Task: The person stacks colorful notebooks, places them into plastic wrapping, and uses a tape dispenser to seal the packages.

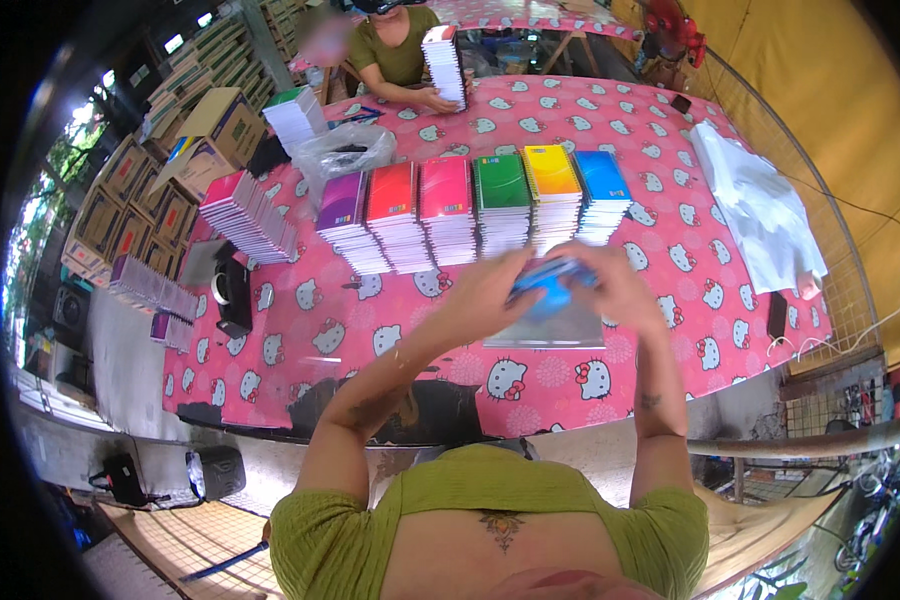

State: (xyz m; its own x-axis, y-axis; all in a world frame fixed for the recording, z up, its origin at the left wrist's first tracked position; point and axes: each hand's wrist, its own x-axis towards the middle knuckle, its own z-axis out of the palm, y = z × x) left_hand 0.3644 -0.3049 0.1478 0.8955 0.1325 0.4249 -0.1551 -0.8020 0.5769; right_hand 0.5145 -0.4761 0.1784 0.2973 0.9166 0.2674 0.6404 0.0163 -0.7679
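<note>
Your left hand (495,292) and right hand (615,288) were both curled around what looked like a blue notebook (558,290), gripping it from either side; blur hid exactly how your fingers lay. A grey translucent sheet (545,335) lay on the bench (420,375) just below both hands.

An even grip from both sides seemed the best way to keep the covers flush, with light pressure so that no wire or corner bent. Holding it over the sheet, clear of the piles, looked wise, since a bumped stack could have slid.

Just beyond your hands stood the purple stack (353,228), red stack (400,225), pink stack (450,215), green stack (502,200), yellow stack (554,195) and blue stack (601,190). White plastic sheeting (755,215) lay to your right hand's right, and a black tape dispenser (234,295) well to your left hand's left.
</note>
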